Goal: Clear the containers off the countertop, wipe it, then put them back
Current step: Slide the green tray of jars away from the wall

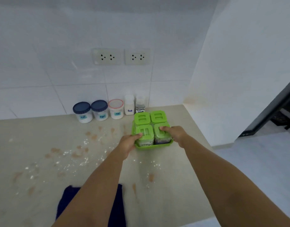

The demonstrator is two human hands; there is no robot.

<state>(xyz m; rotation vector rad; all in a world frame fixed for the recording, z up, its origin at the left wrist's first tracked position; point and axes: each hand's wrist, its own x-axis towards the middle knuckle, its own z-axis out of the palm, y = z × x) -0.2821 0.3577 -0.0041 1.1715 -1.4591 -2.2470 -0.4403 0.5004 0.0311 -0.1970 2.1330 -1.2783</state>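
Containers: four green-lidded ones sit in a green tray (153,145) near the tabletop's (173,169) right edge. The left hand (128,143) grips the tray's left side, fingers wrapped on it; the right hand (174,134) grips the right side, thumb on a lid. Whether the tray is lifted is unclear. Five labelled jars (100,110) line the wall. A blue cloth (67,200) lies near.

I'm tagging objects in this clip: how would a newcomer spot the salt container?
Look below the two wall sockets, where a row of containers lines the tiled wall on the countertop. The salt container is fourth from the left: a slim white bottle labelled "Salt", taller than the round jars, paler than the dark bottle beside it.
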